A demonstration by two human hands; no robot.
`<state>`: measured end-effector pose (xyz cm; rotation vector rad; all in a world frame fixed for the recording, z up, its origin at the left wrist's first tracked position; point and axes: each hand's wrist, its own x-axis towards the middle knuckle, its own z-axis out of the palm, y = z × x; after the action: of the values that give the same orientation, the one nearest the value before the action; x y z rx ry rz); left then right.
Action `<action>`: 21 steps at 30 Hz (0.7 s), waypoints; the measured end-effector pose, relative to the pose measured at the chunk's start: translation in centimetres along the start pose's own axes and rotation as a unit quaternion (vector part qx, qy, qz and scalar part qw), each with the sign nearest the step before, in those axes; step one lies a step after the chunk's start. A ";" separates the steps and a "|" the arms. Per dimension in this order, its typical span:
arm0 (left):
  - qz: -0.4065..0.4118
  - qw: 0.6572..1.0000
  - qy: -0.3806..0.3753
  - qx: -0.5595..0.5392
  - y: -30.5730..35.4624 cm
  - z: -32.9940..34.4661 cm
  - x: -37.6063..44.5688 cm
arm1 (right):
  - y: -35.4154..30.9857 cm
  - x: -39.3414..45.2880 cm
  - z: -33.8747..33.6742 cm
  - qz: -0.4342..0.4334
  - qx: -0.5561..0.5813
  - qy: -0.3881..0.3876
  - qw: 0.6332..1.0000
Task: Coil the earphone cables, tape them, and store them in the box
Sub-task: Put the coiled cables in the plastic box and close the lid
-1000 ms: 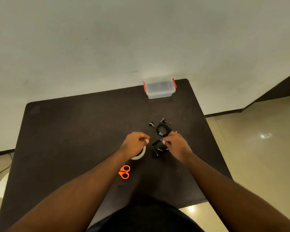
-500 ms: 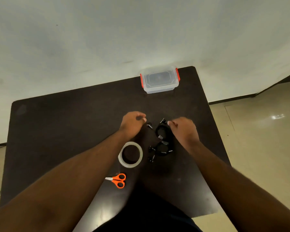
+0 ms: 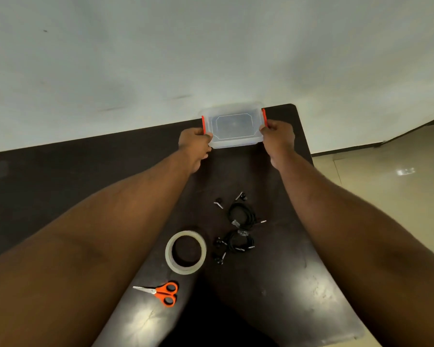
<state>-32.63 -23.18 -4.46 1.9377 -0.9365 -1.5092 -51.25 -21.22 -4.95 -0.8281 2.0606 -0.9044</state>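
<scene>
Two bare hands were extended to the far edge of the dark table (image 3: 60, 186), where the clear plastic box (image 3: 233, 126) stood close to the far right corner with its lid on. The left hand (image 3: 194, 144) was clenched on the box's left end, its fingers pressed against the left red latch (image 3: 203, 124). The right hand (image 3: 277, 136) was clenched on the box's right end, against the right red latch (image 3: 264, 117). Whether the latches were fastened or released could not be told, and no contents could be made out through the lid.

The two coiled black earphone cables were seen lying on the table well short of the box, between the forearms and toward the right edge. The farther coil (image 3: 242, 216) was laid with its earbuds (image 3: 241, 196) spread toward the box and a metal plug pointed toward the right edge. The nearer coil (image 3: 239, 242) was placed just beside the farther one, with its earbuds trailed toward the left edge. Pale patches, possibly tape, were visible on both coils, though too small for certainty.

A roll of pale tape (image 3: 186, 252) was laid flat just left of the nearer coil, apart from it. Orange-handled scissors (image 3: 161, 293) were placed nearer the front edge, closed, their blades pointed toward the left edge.
</scene>
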 end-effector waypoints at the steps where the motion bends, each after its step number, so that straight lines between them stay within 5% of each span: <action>1: -0.003 1.000 0.008 -0.016 -0.1 -0.5 -0.2 | 0.0 -0.3 0.2 0.010 0.025 0.009 1.000; 5: 0.013 0.997 0.038 -0.063 -2.3 -4.5 -3.0 | -0.1 -4.5 0.6 0.036 0.100 0.018 0.994; 9: 0.004 0.991 0.037 -0.127 -7.1 -11.6 -8.4 | 0.2 -12.3 2.1 0.074 0.182 -0.059 0.979; 16: -0.072 0.963 0.099 -0.240 -17.8 -22.6 -17.6 | 2.6 -25.7 8.3 0.126 0.200 -0.182 0.954; 21: -0.117 0.949 0.115 -0.270 -22.2 -28.7 -19.1 | 4.5 -30.9 13.0 0.173 0.178 -0.196 0.949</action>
<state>-3.05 5.04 -1.89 1.7945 -0.1619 -1.4297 -25.56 0.75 -3.90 -0.3927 1.5676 -0.8055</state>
